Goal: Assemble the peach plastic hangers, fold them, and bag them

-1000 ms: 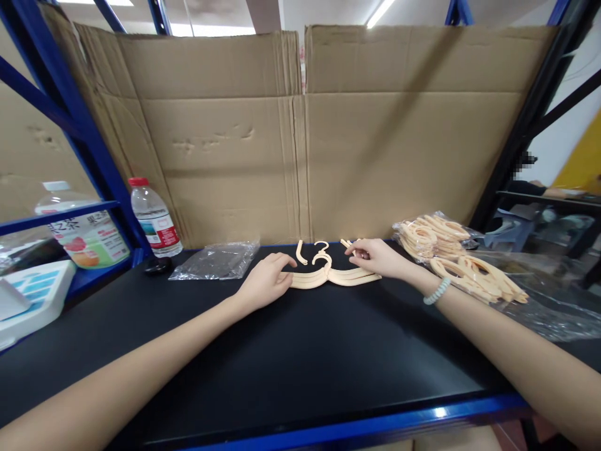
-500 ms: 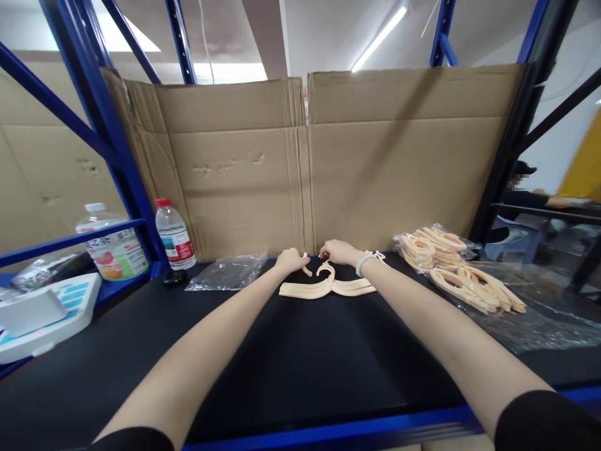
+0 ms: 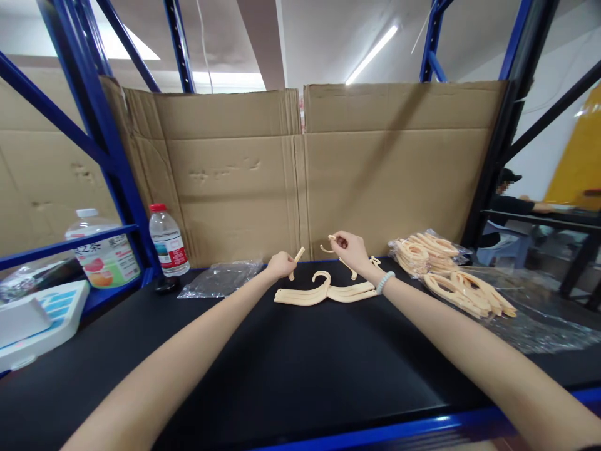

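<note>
My left hand [image 3: 282, 266] is closed around a short beige hanger piece [image 3: 298, 255], whose end sticks up past the fingers. Across from it, my right hand [image 3: 353, 250], with a beaded bracelet at the wrist, grips a beige clothes hanger [image 3: 348, 269]. Part of that hanger's hook shows left of the fingers, and an arm points down below them; the rest is hidden by the hand. Nearer to me, a small stack of beige hangers [image 3: 305, 297] lies flat on the black table, hook pointing away. Another beige hanger part [image 3: 374, 260] shows behind my right wrist.
Bagged beige hangers [image 3: 425, 250] and several loose ones [image 3: 469, 293] lie at right on clear plastic [image 3: 539, 319]. At left are a flat plastic bag [image 3: 220, 279], a water bottle [image 3: 169, 241], a larger bottle [image 3: 106, 257] and a white device [image 3: 47, 322]. Cardboard [image 3: 235, 194] walls the back. A person [image 3: 509, 200] sits beyond.
My right hand has lifted a hanger, its hook and arm now showing. My left hand has drawn slightly left, its hanger piece tilted more upright. The view has shifted a little.
</note>
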Available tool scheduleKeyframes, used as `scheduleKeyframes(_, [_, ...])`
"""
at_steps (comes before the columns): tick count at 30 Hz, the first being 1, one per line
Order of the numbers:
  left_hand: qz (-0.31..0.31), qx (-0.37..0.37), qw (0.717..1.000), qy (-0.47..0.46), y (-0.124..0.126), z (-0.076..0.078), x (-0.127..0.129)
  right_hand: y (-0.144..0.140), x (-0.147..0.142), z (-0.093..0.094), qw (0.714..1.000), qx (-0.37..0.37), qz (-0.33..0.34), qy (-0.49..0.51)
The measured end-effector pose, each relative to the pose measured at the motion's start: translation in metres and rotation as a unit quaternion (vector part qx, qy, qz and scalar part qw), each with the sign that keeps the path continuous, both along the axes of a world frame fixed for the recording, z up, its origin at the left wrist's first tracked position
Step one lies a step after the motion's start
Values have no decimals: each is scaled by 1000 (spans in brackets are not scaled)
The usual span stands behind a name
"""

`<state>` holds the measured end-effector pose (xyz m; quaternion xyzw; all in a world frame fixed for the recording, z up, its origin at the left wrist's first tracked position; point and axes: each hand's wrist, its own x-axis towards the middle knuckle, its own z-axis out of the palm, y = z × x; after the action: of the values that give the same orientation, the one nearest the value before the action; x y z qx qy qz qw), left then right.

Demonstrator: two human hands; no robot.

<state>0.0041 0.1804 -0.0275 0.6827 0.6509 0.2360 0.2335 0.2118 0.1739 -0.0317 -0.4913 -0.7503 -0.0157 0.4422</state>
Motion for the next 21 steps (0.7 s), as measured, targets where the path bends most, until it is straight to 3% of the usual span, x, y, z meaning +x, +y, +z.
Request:
scheduleKeyframes(4, [-39, 38, 988, -142, -45, -6, -5, -44, 4, -2, 995, -10, 39, 91])
scheduleKeyframes(6, [-51, 51, 978, -196, -68, -14, -5, -66, 2, -7, 962, -66, 136, 226])
scheduleKeyframes(8, [-67, 56, 965, -248, -87, -25, -4, -84, -2, -15, 927, -113, 190, 301])
scheduleKeyframes(10, [-93, 54, 920, -378, -100, -36, -3, -95, -7, -22, 903, -161, 222, 329])
scheduleKeyframes(12, [-85, 43, 898, -430, -107, -43, -1, -100, -10, -27, 889, -199, 240, 336])
scheduleKeyframes(18, [-107, 52, 885, -449, -112, -50, 2, -101, -8, -30, 844, -261, 282, 374])
scheduleKeyframes(21, [-124, 73, 885, -443, -112, -51, 2, -102, -9, -31, 844, -279, 265, 374])
